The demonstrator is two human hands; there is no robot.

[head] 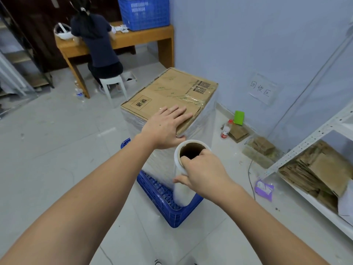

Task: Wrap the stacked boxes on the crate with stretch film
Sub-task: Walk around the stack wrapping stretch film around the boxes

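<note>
Boxes' (172,92) sides blurred behind film (202,123)

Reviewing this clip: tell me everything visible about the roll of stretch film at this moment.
The stretch film roll is a white, translucent cylinder wound on a brown cardboard core whose open end faces up toward the camera. It stands roughly upright beside the near corner of the wrapped stack of boxes, its lower end over the blue crate. The right hand grips its top, fingers hooked into the core and thumb on the outer film. Film appears to run from it onto the stack.
</note>
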